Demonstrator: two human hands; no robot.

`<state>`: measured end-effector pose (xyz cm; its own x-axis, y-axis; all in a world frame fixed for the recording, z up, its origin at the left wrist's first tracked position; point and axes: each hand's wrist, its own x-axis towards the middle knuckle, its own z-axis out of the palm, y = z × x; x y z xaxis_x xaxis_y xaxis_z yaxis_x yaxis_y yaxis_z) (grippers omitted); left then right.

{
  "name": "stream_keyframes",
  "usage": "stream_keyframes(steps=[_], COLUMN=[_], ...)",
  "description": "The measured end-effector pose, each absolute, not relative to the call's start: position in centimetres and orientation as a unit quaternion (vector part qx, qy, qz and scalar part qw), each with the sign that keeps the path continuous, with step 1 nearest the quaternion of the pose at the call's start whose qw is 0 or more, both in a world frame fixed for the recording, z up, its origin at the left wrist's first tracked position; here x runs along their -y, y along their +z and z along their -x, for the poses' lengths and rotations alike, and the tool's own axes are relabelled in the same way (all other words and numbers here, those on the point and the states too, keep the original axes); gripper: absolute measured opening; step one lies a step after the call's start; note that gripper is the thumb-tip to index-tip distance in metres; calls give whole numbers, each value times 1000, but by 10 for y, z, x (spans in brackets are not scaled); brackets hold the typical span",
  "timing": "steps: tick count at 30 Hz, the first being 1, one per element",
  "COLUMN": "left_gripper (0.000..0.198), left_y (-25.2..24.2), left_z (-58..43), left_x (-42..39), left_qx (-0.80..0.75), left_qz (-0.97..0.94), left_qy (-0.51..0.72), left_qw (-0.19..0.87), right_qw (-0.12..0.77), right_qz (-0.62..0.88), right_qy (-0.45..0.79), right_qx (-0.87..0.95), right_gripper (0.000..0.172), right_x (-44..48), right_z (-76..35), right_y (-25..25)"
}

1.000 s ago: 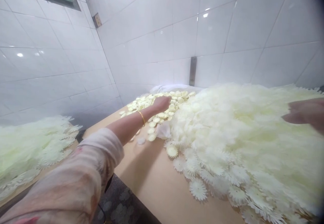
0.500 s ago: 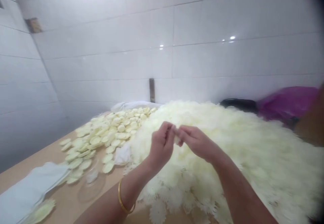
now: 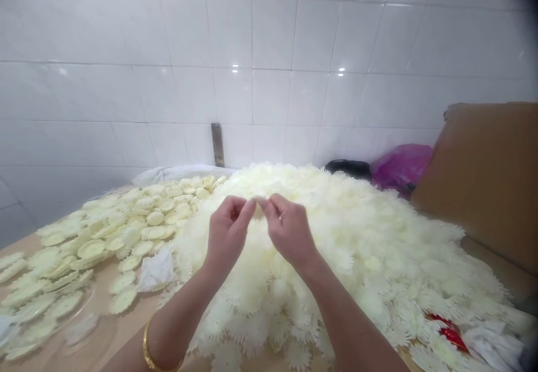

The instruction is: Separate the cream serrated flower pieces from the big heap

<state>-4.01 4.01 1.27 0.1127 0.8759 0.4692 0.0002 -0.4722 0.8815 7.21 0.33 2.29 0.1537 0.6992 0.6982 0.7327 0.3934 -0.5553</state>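
Observation:
My left hand (image 3: 229, 226) and my right hand (image 3: 290, 226) meet fingertip to fingertip over a large heap of pale cream, fringed flower-shaped pieces (image 3: 361, 243). Both are closed in a pinch. A small pale bit shows between the fingertips, too blurred to name. A gold bangle (image 3: 150, 349) circles my left wrist. To the left of the heap lie many stacked, flat round pieces (image 3: 90, 249) with toothed edges, pale yellow.
A crumpled white cloth or tissue (image 3: 155, 269) lies between the two heaps. A clear round dish (image 3: 86, 333) is at lower left. On the right stand a cardboard box (image 3: 483, 181), a purple bag (image 3: 401, 167) and a black object (image 3: 348, 168). A red shiny wrapper (image 3: 454, 338) lies at lower right.
The view has swung to the right, bringing the cardboard box and red wrapper into sight. My hands stay pinched together, now with the fingertips pointing up towards each other.

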Motion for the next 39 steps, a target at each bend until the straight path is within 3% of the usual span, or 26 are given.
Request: stream_keyframes(steps=[4,6,8,13,19,23,28,31,36,39], left_gripper=[35,38,34,9,22,20,20,20,17,17], left_y=[24,28,28,22,24,22,18,14,6,5], left_z=[42,42,42,49,53,51,48,44,42,42], left_x=[-34,-31,-31,-37,-29,-25,-26,-28,-30,-32], left_qx=[-305,-247,-206,-174,-166,-195,-224,-269,-313,-310], left_qz=[-582,-518,-468,-455,-579,-634,-674,-689,-730,-707], left_qy=[493,449,453,498,453,451,447,455,505,539], left_qw=[571,685,730,718,658,597,543,497,339,337], right_qw=[456,426,410,439,594,516,490,496,473,492], right_qz=[580,557,512,453,492,469,430,452,563,559], right_qy=[-283,-343,-343,-158,141,294,344,295,-19,-117], right_qx=[613,625,672,759,620,653,676,680,677,656], right_gripper=[30,26,21,21,28,35,21,15,21,22], right_x=[-7,-6,-5,1,7,12,12,9,3,-2], right_z=[-76,-74,-70,-69,-91,-93,-95,-94,-70,-60], right_y=[18,17,16,22,37,40,40,37,24,18])
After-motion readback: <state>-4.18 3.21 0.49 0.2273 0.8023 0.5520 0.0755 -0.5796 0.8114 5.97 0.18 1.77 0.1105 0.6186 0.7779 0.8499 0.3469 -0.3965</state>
